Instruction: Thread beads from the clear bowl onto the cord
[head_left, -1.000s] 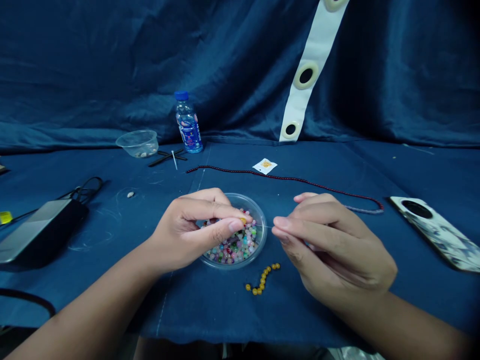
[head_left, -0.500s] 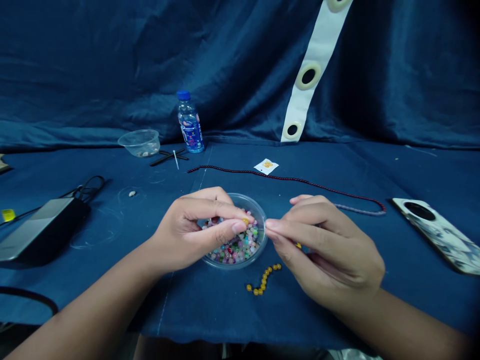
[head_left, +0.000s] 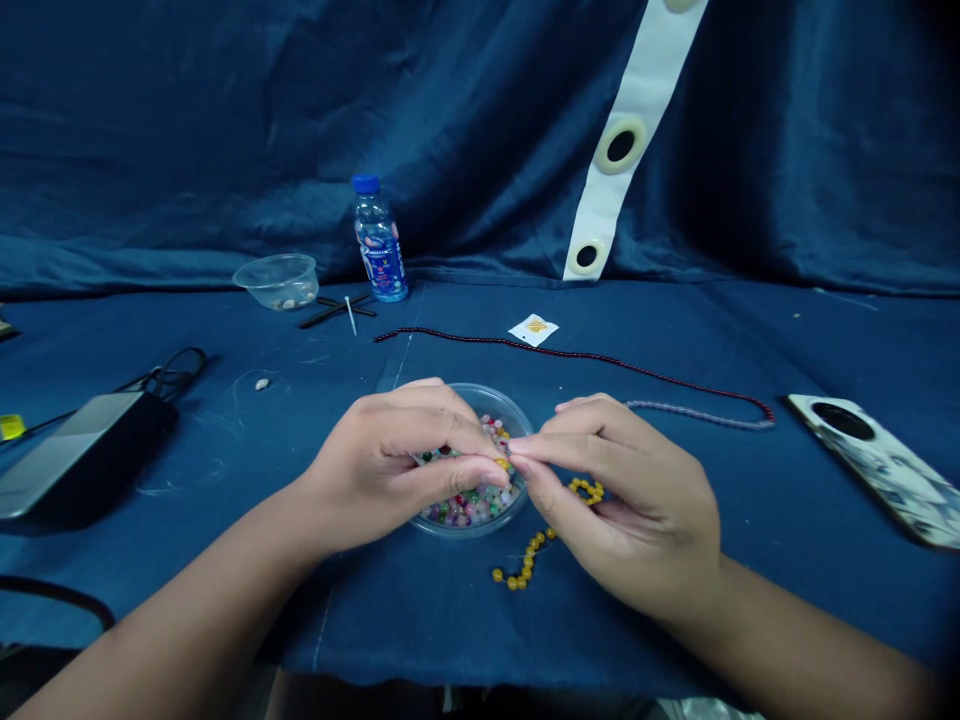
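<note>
A dark blue cloth [head_left: 225, 130] hangs behind the work and runs forward over the tabletop, with a white webbing strap with ringed eyelets [head_left: 609, 195] dropping down it. At the back stand a clear water bottle with a blue cap [head_left: 380, 243] and a clear plastic bowl [head_left: 275, 282] holding a few pale beads, beside two crossed black sticks [head_left: 336, 312] and a thin white stick [head_left: 350, 316]. Further right lie a long strand of dark red beads [head_left: 570, 355], running into lilac beads [head_left: 697, 413], and a small white packet with gold contents [head_left: 533, 329]. A phone in a patterned case [head_left: 874, 470] rests at the right, and a grey power bank [head_left: 86, 455] with a black cable [head_left: 169, 370] sits at the left.

In the middle, a round clear dish [head_left: 480, 389] holds a heap of mixed multicoloured beads [head_left: 469, 503]. The left hand [head_left: 382, 465] is over the dish, thumb and forefinger closed in a narrow pinch on a small amber bead [head_left: 501, 463]. The right hand [head_left: 622, 505] comes in from beside the dish, its thumb and forefinger also narrowly pinched and almost meeting the left fingertips; anything held there is too fine to make out. A string of amber beads [head_left: 525, 560] lies on the cloth just below the dish, and more amber beads [head_left: 586, 490] curve under the right hand
</note>
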